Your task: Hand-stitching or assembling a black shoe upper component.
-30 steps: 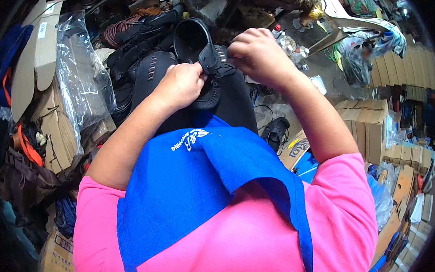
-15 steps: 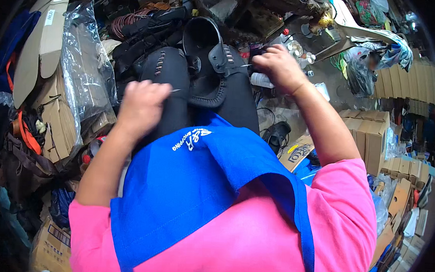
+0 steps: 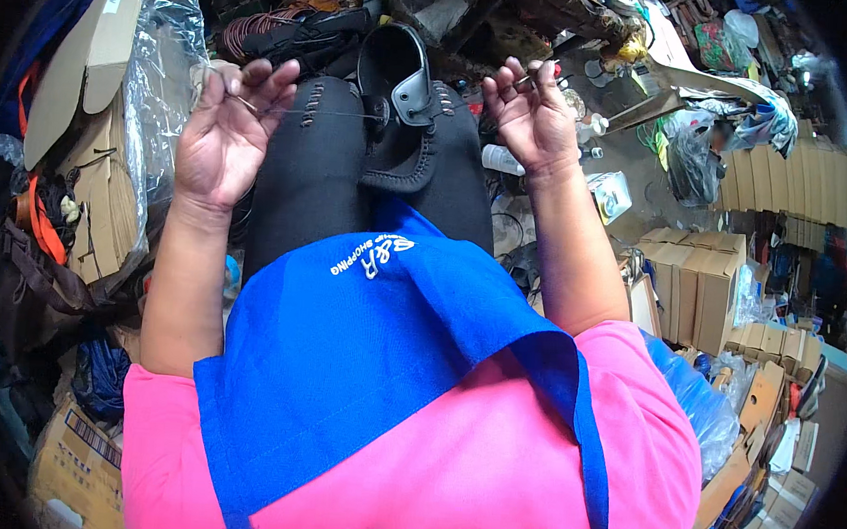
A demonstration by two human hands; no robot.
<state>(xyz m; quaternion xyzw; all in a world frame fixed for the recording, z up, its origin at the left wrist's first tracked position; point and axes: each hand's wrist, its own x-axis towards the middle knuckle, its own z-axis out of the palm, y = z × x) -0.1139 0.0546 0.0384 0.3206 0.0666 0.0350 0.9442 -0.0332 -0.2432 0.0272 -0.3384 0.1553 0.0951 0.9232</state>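
Note:
A black open shoe [image 3: 398, 161] with an upright strap and stitching along its edge sits between my black-clad knees. To its left my left hand [image 3: 225, 141] is raised palm up, fingers curled around a thread [image 3: 331, 113] that runs across to the shoe; a thin needle-like piece [image 3: 244, 104] shows at the fingers. On the other side my right hand [image 3: 537, 126] is also palm up, with its fingers bent in on a thin dark thing whose kind I cannot make out. Both hands are apart from the shoe.
Flattened cardboard [image 3: 101, 61] and clear plastic wrap [image 3: 163, 84] stand at the left. A white bottle [image 3: 504, 160] lies beside my right knee, with a clear plastic container [image 3: 609, 195] farther right. Cardboard boxes [image 3: 699, 281] are stacked on the right. Coiled cable [image 3: 273, 30] lies beyond my knees.
Both hands have turned from backs up to palms up. My left hand has moved farther left and up, drawing out thread from the shoe; my right hand has risen slightly.

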